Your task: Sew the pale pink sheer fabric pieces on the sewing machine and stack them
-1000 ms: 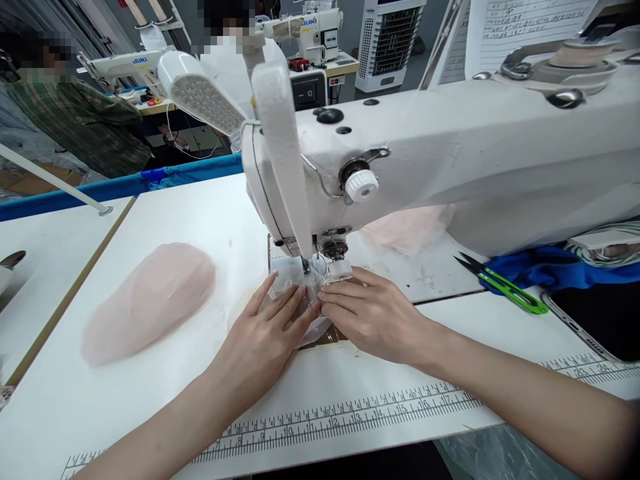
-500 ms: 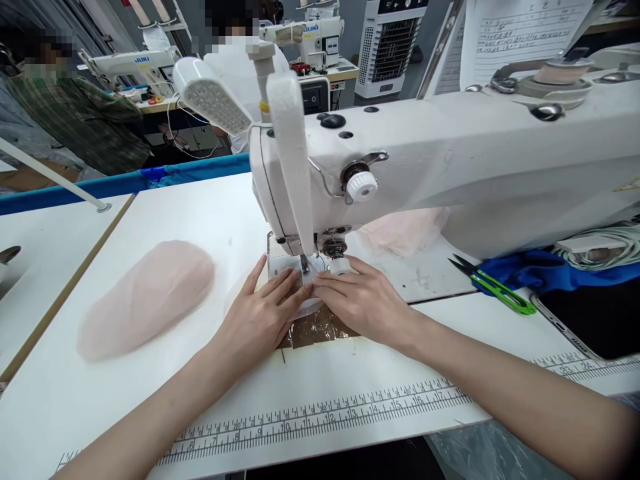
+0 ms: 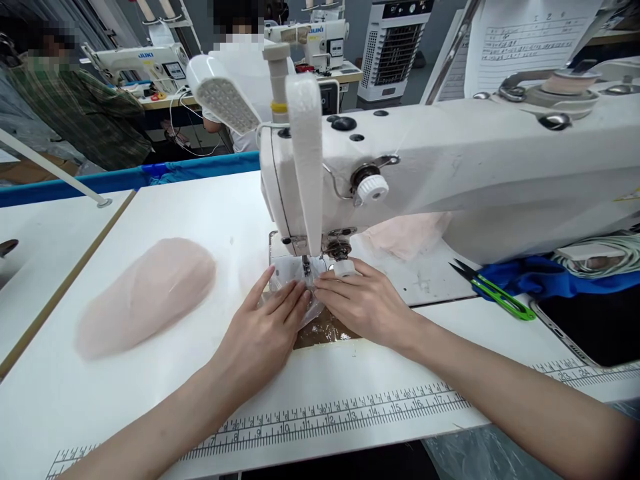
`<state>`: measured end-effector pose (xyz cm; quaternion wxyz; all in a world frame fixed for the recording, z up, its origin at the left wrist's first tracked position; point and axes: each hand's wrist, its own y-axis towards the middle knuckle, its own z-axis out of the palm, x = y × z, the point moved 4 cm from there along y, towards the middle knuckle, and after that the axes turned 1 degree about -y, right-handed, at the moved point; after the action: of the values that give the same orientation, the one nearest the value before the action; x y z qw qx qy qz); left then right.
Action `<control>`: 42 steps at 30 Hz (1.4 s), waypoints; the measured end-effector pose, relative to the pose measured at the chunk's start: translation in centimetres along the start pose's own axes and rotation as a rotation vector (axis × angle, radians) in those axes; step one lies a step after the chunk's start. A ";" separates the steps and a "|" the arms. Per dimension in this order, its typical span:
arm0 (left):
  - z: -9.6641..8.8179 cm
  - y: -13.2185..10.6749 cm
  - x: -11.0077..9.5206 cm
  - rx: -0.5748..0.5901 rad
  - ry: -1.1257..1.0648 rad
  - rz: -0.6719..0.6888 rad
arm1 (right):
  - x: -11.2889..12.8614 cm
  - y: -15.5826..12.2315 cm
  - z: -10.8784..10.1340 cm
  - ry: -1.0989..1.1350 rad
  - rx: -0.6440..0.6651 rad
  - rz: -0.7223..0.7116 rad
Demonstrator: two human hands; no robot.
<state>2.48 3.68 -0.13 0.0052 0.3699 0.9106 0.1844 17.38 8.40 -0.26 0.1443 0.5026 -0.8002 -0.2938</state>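
Observation:
A white sewing machine (image 3: 450, 167) stands over the table, its needle and presser foot (image 3: 306, 267) just beyond my fingertips. A small sheer pale fabric piece (image 3: 290, 272) lies under the foot. My left hand (image 3: 265, 327) rests flat on it, fingers stretched toward the needle. My right hand (image 3: 365, 303) lies flat beside it on the right, fingers pressing the fabric's edge by the foot. Neither hand grips anything. A brown taped patch (image 3: 325, 330) shows between my hands.
A stack of sheer pink fabric pieces (image 3: 145, 293) lies at left, and more pink fabric (image 3: 405, 233) sits behind the machine arm. Green thread snips (image 3: 495, 290), blue cloth (image 3: 550, 277) and a phone (image 3: 595, 330) lie at right. A printed ruler (image 3: 325, 420) runs along the table front. People sit at machines behind.
Both hands slid the fabric away from me toward the needle, then eased back slightly. The view shifted a little to the left.

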 end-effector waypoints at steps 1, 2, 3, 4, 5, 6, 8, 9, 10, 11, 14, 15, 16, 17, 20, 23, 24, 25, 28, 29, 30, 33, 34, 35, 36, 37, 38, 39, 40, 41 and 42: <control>0.1 0.0 0.0 0.002 0.007 0.002 | 0.0 0.0 0.0 -0.001 -0.004 0.000; 0.1 0.0 0.0 0.002 0.011 0.004 | 0.0 0.0 0.0 -0.002 -0.007 0.000; 0.2 0.0 0.1 0.001 0.012 0.005 | 0.0 0.0 -0.1 -0.003 -0.009 0.003; 0.2 0.0 0.1 -0.001 0.012 0.006 | 0.0 0.0 -0.1 -0.002 -0.010 0.004; 0.2 0.1 0.2 -0.001 0.011 0.006 | 0.0 0.0 -0.1 -0.001 -0.013 0.007; 0.2 0.1 0.2 0.001 0.008 0.006 | 0.0 0.0 0.0 0.002 -0.012 0.008; 0.2 0.1 0.3 0.003 -0.005 0.004 | 0.0 0.0 0.0 0.009 -0.007 0.011; 0.2 0.1 0.4 0.005 -0.011 0.000 | 0.0 0.0 0.0 0.013 -0.005 0.013; 0.2 0.1 0.5 0.007 -0.017 -0.003 | 0.0 0.0 0.1 0.016 -0.004 0.015; 0.2 0.1 0.5 0.009 -0.019 -0.007 | 0.0 0.0 0.1 0.017 -0.003 0.016; 0.3 0.1 0.8 0.013 -0.003 -0.016 | -0.1 0.0 0.2 0.007 0.001 0.014; 0.4 0.1 0.8 0.016 0.005 -0.016 | -0.2 0.0 0.3 0.001 0.005 0.013; 0.5 0.2 0.9 0.019 0.012 -0.015 | -0.2 0.1 0.3 -0.008 0.007 0.013; 0.5 0.2 1.0 0.023 0.017 -0.014 | -0.2 0.1 0.4 -0.016 0.010 0.014; 0.7 0.2 1.2 0.020 0.023 -0.015 | -0.3 0.2 0.6 -0.034 0.023 0.020; 0.7 0.3 1.4 0.010 0.024 -0.021 | -0.4 0.3 0.7 -0.038 0.026 0.025; 0.8 0.3 1.4 0.010 0.024 -0.023 | -0.4 0.3 0.7 -0.041 0.024 0.025; 0.8 0.4 1.5 0.013 0.025 -0.024 | -0.4 0.4 0.7 -0.045 0.024 0.025; 0.9 0.4 1.6 0.018 0.029 -0.023 | -0.5 0.4 0.8 -0.063 0.048 0.030; 0.9 0.4 1.7 0.018 0.030 -0.023 | -0.5 0.4 0.9 -0.068 0.062 0.033; 1.0 0.5 1.7 0.018 0.031 -0.024 | -0.5 0.4 0.9 -0.072 0.073 0.036; 1.0 0.5 1.9 0.014 0.033 -0.022 | -0.6 0.4 1.1 -0.077 0.097 0.050; 1.1 0.5 1.9 0.011 0.036 -0.018 | -0.6 0.4 1.1 -0.078 0.105 0.054; 1.1 0.5 1.9 0.010 0.039 -0.015 | -0.7 0.4 1.2 -0.078 0.111 0.059; 1.2 0.5 2.0 0.007 0.041 -0.013 | -0.7 0.4 1.2 -0.076 0.116 0.064; 1.2 0.5 2.0 0.005 0.043 -0.013 | -0.7 0.4 1.3 -0.074 0.117 0.069; 1.2 0.5 2.0 0.005 0.043 -0.014 | -0.7 0.4 1.3 -0.071 0.116 0.074; 1.3 0.5 2.0 0.005 0.044 -0.015 | -0.7 0.4 1.3 -0.068 0.113 0.077; 1.3 0.5 2.1 0.004 0.044 -0.017 | -0.7 0.3 1.2 -0.068 0.108 0.080; 1.3 0.5 2.1 0.003 0.045 -0.018 | -0.7 0.3 1.2 -0.069 0.104 0.082; 1.3 0.5 2.1 0.003 0.046 -0.019 | -0.7 0.3 1.2 -0.072 0.103 0.082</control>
<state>1.49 5.81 -0.94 -0.0147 0.3568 0.9143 0.1913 16.85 9.55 -0.95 0.1014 0.4653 -0.8389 -0.2637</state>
